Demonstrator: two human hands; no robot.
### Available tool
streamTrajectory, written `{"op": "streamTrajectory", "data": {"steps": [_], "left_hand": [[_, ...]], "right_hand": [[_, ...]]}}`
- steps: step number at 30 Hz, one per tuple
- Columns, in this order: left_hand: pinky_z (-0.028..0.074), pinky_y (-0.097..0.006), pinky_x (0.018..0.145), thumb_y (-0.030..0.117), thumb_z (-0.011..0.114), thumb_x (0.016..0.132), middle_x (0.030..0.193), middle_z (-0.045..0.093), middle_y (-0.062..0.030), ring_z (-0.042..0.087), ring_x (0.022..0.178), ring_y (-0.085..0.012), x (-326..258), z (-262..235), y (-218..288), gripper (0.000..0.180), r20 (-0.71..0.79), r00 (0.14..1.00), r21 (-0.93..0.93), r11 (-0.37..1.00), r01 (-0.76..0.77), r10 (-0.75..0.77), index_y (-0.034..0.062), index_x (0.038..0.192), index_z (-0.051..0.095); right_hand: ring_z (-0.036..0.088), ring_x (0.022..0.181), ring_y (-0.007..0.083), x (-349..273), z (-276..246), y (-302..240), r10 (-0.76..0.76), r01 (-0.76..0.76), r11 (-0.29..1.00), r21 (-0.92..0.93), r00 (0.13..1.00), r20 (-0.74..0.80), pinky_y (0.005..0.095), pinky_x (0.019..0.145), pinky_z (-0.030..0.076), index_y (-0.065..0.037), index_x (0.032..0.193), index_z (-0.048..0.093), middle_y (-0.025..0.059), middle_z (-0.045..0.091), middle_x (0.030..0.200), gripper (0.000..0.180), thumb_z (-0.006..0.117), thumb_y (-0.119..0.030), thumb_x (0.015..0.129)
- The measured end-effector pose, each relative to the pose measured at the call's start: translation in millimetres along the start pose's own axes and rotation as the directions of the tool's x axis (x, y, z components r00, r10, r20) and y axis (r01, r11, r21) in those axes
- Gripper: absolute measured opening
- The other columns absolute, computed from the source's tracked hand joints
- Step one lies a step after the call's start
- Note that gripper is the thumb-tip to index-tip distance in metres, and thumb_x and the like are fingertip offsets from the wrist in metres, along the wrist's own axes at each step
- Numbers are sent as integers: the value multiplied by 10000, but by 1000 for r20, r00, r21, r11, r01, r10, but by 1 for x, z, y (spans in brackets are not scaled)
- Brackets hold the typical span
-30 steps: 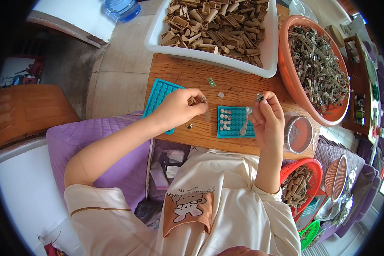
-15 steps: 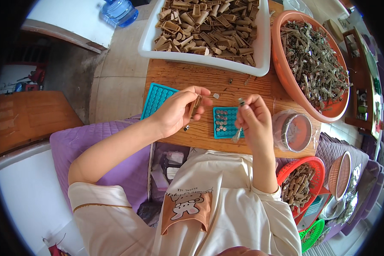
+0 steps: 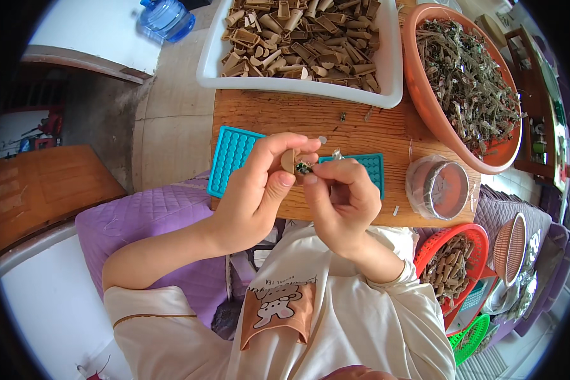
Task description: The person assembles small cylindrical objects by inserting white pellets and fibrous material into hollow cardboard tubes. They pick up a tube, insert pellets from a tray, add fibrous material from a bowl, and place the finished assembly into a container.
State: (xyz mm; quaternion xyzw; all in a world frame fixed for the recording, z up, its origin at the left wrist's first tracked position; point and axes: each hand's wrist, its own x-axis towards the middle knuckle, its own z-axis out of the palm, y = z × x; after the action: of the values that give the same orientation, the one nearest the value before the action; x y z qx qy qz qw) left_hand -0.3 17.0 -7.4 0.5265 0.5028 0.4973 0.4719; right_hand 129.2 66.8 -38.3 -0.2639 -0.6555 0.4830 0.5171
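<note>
My left hand (image 3: 250, 199) is closed around a small brown half-round plastic casing (image 3: 288, 161), held above the table. My right hand (image 3: 345, 199) meets it at the casing's open end, thumb and fingers pinching a small dark green circuit piece (image 3: 303, 168). That piece touches or sits partly in the casing; fingers hide how far. Behind my right hand lies a teal tray (image 3: 375, 170) with round pockets, mostly covered by the hand. A second teal pocketed tray (image 3: 231, 158) rests left of my left hand.
A white bin (image 3: 234, 83) of brown casings stands at the far side of the wooden table (image 3: 285, 114). An orange basin (image 3: 418, 95) heaped with wired parts is at far right. Nearer are a plastic-wrapped round container (image 3: 446, 190) and a red basket (image 3: 484, 244) of brown pieces.
My right hand has moved left from above the right teal tray, bringing the circuit piece to the casing. My left hand has turned the casing's end toward it.
</note>
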Motion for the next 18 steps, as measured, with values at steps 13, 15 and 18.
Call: {"op": "streamTrajectory", "data": {"steps": [13,15,18], "left_hand": [[386,-315,896,244,442,878,1216,430,-192,438,1120,-234,-10,-4,12,486,37,999,201,980,-16,9,-26,1255,296],[379,-316,903,271,436,878,1223,421,-194,431,1125,-235,-9,-3,13,519,27,1000,132,991,-12,9,-33,1266,271],[376,-306,902,274,422,884,1208,434,-183,445,1104,-226,-6,1,12,510,-28,1000,-17,1000,7,-8,-22,1269,266]], "right_hand": [[513,529,145,-7,11,-4,-73,77,996,43,993,-91,228,435,409,-1,760,497,75,533,652,223,631,98,612],[515,536,160,-5,15,-4,-181,183,983,9,980,-84,240,460,427,-3,751,494,77,531,657,227,638,96,606],[516,582,171,-3,18,-3,-279,274,955,-116,960,-27,258,494,434,5,830,557,81,531,717,240,641,94,623]]}}
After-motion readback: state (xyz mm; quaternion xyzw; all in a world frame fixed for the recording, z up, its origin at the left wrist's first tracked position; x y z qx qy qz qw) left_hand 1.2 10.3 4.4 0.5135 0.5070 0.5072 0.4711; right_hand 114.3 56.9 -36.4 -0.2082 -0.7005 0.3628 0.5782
